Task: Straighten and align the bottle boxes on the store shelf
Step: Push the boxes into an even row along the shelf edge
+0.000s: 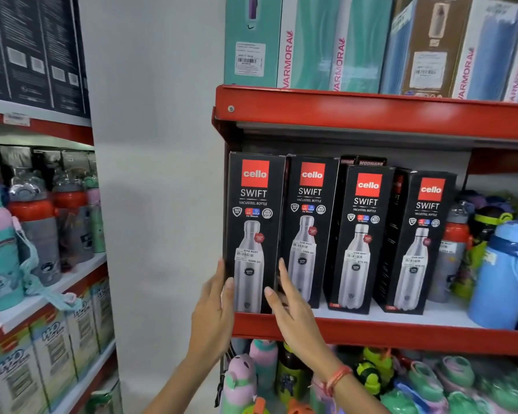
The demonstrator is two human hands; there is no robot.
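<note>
— What are the hands doing with that first box?

— Both are on the leftmost Cello Swift box (253, 231), at the left end of the red shelf (371, 331). The left hand (214, 312) lies flat along the box's left side, fingers straight up, thumb tip on the front face near the bottom. The right hand (293, 309) is spread wide, thumb on the front face low down, fingers reaching up into the seam between this box and the second Cello Swift box (310, 231). Neither hand is closed; the box is bracketed between two open palms rather than clutched.

— Is the box standing straight?

— Upright, its base at the shelf's front edge. The second box stands touching it. The third box (361, 239) and the fourth box (420, 243) stand further right, turned a little so their left sides show, with a gap between them.

— Anything crowding them?

— Modware boxes (364, 162) peek up behind the second and third. Right of the fourth box stands a grey bottle with a red collar (453, 249), then a big blue jug (503, 276) near the shelf's right end. Varmora boxes (311, 43) fill the shelf above, and coloured children's bottles (371, 380) pack the one below. A red thread bracelet (335, 377) circles the right wrist.
</note>
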